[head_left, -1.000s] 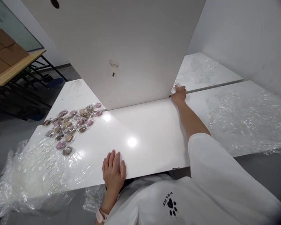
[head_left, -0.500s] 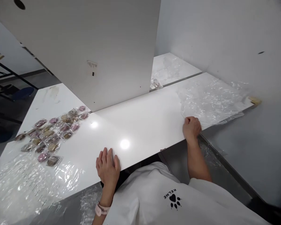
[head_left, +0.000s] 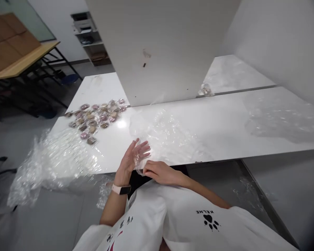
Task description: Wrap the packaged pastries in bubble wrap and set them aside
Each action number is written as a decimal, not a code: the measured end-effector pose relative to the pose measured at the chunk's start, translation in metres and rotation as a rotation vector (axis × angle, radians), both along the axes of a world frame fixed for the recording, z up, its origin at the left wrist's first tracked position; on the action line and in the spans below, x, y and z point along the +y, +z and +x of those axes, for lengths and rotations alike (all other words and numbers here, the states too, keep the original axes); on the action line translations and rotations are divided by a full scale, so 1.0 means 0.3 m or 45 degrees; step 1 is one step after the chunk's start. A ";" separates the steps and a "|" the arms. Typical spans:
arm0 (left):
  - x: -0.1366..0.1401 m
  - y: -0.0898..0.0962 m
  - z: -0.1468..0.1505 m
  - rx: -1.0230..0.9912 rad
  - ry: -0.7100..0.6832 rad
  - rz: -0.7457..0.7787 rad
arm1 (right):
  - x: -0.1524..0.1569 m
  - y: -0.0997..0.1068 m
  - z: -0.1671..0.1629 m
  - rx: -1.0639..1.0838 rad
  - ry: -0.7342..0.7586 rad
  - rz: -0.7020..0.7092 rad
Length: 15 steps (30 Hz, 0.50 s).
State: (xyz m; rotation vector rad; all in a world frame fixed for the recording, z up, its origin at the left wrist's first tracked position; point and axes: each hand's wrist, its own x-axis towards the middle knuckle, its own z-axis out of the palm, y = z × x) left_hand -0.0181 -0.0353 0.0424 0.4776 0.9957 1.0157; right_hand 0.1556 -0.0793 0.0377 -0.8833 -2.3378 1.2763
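A thin, clear plastic sheet [head_left: 170, 129] is spread over the table's middle, its near edge drawn to the front edge by my hands. My right hand [head_left: 161, 172] is closed, pinching that edge close to my body. Just left of it, my left hand [head_left: 134, 157] holds its fingers apart, palm turned toward the right, with some of the plastic against the palm. A pink-banded watch is on my left wrist. Left of my hands lie several small wrapped pieces [head_left: 92, 120], pink, brown and tan, in clear packets.
A pile of clear plastic [head_left: 65, 157] hangs over the table's front edge at left. More plastic film [head_left: 282, 118] lies at right. An upright grey panel [head_left: 167, 52] stands behind the white table [head_left: 225, 139]. A wooden-topped table [head_left: 28, 59] and shelves [head_left: 90, 42] are farther back.
My right hand has moved left from the plastic at right, and a clear sheet now covers the table's middle. My left hand has lifted off the tabletop and turned. The view has shifted left.
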 end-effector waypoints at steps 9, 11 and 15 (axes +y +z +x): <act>0.041 -0.084 0.004 0.288 0.366 0.069 | 0.101 -0.101 0.256 -0.306 -0.776 0.357; 0.055 -0.076 -0.017 0.297 0.494 0.087 | 0.156 -0.154 0.333 -0.524 -0.757 0.547; 0.098 -0.041 -0.164 0.389 0.892 0.150 | 0.255 -0.234 0.524 -0.666 -0.640 0.575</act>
